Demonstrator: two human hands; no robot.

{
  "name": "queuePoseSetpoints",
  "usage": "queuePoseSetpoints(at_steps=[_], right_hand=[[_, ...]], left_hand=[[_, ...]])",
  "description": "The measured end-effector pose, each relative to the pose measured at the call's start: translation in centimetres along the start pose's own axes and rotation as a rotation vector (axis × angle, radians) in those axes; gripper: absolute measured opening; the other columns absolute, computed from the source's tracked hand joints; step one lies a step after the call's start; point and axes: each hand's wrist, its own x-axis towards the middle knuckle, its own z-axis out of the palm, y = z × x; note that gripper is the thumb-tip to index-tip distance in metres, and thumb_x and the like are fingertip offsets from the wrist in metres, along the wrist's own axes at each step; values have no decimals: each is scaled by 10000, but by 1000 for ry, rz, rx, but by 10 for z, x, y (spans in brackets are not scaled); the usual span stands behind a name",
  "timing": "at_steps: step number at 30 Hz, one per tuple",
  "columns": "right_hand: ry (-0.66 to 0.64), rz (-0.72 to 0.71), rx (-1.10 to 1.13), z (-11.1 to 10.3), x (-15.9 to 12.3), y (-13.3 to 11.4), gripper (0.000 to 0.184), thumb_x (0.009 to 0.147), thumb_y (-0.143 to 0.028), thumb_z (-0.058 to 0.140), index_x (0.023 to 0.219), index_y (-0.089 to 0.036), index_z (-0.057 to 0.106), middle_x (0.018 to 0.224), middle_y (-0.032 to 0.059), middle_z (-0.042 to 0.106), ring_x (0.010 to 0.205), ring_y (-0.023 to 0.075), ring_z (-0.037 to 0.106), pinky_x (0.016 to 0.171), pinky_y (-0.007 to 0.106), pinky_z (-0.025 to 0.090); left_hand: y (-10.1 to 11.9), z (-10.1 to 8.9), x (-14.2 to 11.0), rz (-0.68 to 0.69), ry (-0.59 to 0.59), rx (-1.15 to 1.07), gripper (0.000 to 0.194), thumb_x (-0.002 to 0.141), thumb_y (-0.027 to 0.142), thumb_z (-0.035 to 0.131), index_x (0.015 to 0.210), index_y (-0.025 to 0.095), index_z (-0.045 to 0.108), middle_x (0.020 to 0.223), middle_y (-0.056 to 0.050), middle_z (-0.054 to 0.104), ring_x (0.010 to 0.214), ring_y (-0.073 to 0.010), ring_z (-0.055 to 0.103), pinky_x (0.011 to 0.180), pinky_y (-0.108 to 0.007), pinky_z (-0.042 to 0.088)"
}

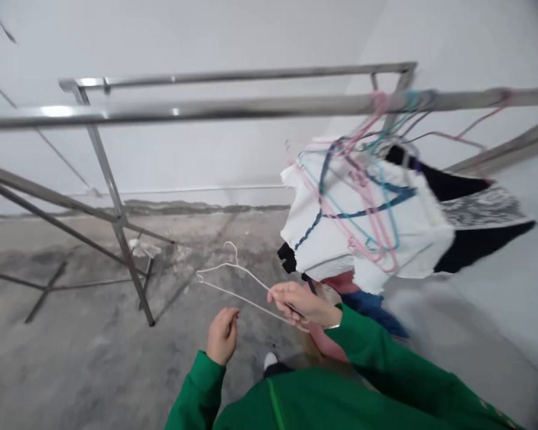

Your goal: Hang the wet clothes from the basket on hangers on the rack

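Observation:
My right hand (pixel 301 303) is closed round one end of a thin white wire hanger (pixel 233 280), which points left with its hook up. My left hand (pixel 223 334) hovers just below the hanger with its fingers curled in, and nothing shows in it. Both arms wear green sleeves. A bunch of pink, blue and teal hangers (pixel 363 179) hangs from the near metal rail (pixel 206 109), in front of a white garment (pixel 385 233) and a black-and-white garment (pixel 479 221).
The metal drying rack's back rail (pixel 251 76) and slanted legs (pixel 125 239) stand on a bare concrete floor by a white wall. Pink and blue clothes (pixel 363 298) lie bunched below the hanging garments, near my right arm.

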Motion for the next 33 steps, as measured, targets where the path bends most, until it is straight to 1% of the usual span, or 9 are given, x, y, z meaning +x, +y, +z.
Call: queuePoseSetpoints(at_steps=[3, 6, 10, 14, 19, 23, 26, 30, 33], right_hand=[[69, -201, 43, -11, -38, -65, 329, 831, -483, 578, 862, -157, 545, 415, -87, 439, 303, 60, 396, 414, 208, 455], [143, -377, 21, -20, -76, -120, 308, 821, -447, 601, 882, -148, 558, 400, -107, 399, 272, 50, 365, 399, 200, 439], [350, -529, 41, -27, -101, -169, 224, 829, -355, 615, 876, -142, 569, 410, -108, 374, 257, 45, 337, 360, 197, 399], [526, -594, 103, -22, -83, -192, 109, 838, -245, 565, 819, -138, 553, 406, -98, 382, 259, 46, 333, 354, 199, 395], [656, -578, 193, -8, -55, -192, 36, 817, -167, 486, 809, -145, 514, 415, -99, 400, 272, 61, 383, 381, 208, 450], [804, -654, 267, 0, -47, -172, 63, 838, -213, 475, 836, -155, 498, 431, -106, 406, 280, 65, 403, 398, 213, 468], [858, -664, 238, -1, -44, -156, 92, 856, -234, 459, 893, -156, 492, 481, -79, 495, 354, 89, 510, 457, 222, 500], [863, -652, 6, -6, -52, -139, 165, 870, -246, 468, 1003, -154, 504, 771, 30, 671, 727, 147, 699, 711, 284, 565], [1052, -679, -392, -15, -80, -128, 254, 883, -288, 499, 1106, -173, 538, 1083, 97, 673, 1008, 181, 660, 886, 343, 524]], left_hand=[[47, -23, 59, 151, -13, -7, 244, 915, 160, 413, 917, 174, 657, 712, -44, 677, 665, -127, 656, 642, -232, 549], [74, -36, 97, 310, -34, -24, 253, 922, 159, 409, 938, 176, 661, 728, -59, 682, 665, -130, 648, 623, -232, 532], [81, -51, 141, 518, -135, -25, 267, 918, 148, 421, 1002, 187, 671, 749, -68, 688, 670, -138, 641, 613, -235, 516], [74, -57, 180, 623, -239, -41, 308, 901, 131, 424, 1074, 204, 669, 753, -63, 692, 679, -150, 653, 606, -238, 510], [61, -51, 212, 711, -367, -94, 334, 902, 129, 405, 1110, 196, 658, 778, -76, 700, 677, -154, 652, 606, -247, 513], [56, -43, 221, 760, -465, -98, 331, 899, 137, 384, 1065, 183, 666, 757, -72, 690, 670, -148, 650, 613, -247, 518], [64, -41, 225, 814, -480, -116, 306, 907, 149, 388, 1035, 179, 665, 746, -67, 684, 654, -143, 642, 611, -244, 514], [87, -51, 232, 919, -436, -168, 279, 897, 112, 416, 1081, 166, 618, 834, -86, 699, 735, -147, 659, 644, -243, 511], [114, -68, 238, 1017, -392, -156, 319, 871, 70, 448, 1143, 169, 582, 930, -105, 692, 818, -161, 656, 682, -262, 516]])
